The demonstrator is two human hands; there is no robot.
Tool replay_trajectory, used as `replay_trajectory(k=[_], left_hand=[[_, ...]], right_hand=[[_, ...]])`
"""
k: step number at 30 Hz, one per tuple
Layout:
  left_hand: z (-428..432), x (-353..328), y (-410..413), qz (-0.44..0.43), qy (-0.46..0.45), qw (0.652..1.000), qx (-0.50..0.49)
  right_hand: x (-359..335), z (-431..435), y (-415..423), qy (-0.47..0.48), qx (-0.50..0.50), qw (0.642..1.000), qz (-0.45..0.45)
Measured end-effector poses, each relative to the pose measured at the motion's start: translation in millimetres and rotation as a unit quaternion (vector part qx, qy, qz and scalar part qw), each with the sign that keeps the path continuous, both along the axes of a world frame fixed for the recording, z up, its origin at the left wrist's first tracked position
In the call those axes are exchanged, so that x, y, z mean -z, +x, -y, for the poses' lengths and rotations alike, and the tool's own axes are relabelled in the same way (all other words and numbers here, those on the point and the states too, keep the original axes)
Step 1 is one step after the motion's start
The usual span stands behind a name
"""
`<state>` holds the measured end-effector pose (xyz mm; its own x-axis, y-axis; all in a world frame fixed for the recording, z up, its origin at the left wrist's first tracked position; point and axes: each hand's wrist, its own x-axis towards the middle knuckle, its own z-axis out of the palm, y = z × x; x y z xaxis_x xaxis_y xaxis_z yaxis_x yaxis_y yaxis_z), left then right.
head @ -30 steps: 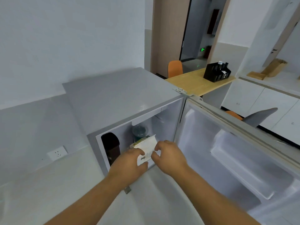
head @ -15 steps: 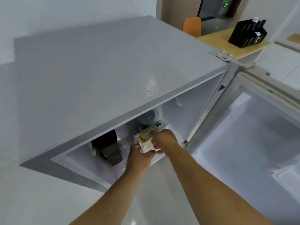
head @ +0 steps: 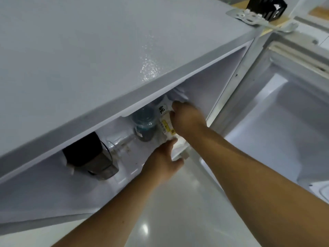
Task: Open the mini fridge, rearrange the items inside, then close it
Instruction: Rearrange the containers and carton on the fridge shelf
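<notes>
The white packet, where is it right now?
In the head view the white packet is inside the open fridge at its right end, held between the left hand and right hand, just right of the blue-lidded jar.

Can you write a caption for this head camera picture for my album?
Both hands hold a white packet inside the open fridge, beside a jar.

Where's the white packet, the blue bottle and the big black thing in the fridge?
white packet (head: 164,114), head view, on its printed front.
blue bottle (head: 144,125), head view, on its side.
black container (head: 89,154), head view, on its dark body.
</notes>
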<state>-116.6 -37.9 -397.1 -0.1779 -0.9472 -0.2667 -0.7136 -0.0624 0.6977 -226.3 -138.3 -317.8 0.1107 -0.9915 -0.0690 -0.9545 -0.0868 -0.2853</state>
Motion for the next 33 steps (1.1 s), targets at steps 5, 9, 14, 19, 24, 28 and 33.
replay_trajectory(k=[5, 9, 14, 19, 24, 28, 33], left_hand=[[34, -2, -16, -0.012, 0.001, 0.999, -0.029], [31, 0, -13, -0.013, -0.007, 0.999, -0.049], [1, -1, 24, -0.112, -0.045, 0.961, -0.248], [1, -26, 51, -0.410, 0.015, 0.769, -0.491], [24, -58, 54, -0.457, 0.037, 0.741, -0.492], [22, -70, 53, -0.390, 0.029, 0.799, -0.458], [-31, -54, 45, -0.362, 0.019, 0.827, -0.430]], right_hand=[[-1, 25, 16, 0.036, -0.027, 0.999, 0.003], [0, 18, 18, -0.024, -0.030, 0.999, -0.027], [-10, -13, 17, -0.239, -0.056, 0.964, 0.101], [-11, -16, 39, -0.050, -0.117, 0.986, 0.105], [-2, -7, 59, 0.006, -0.143, 0.990, 0.019], [-5, -23, 58, -0.047, -0.130, 0.987, 0.079], [11, -78, 41, -0.085, -0.128, 0.983, 0.097]])
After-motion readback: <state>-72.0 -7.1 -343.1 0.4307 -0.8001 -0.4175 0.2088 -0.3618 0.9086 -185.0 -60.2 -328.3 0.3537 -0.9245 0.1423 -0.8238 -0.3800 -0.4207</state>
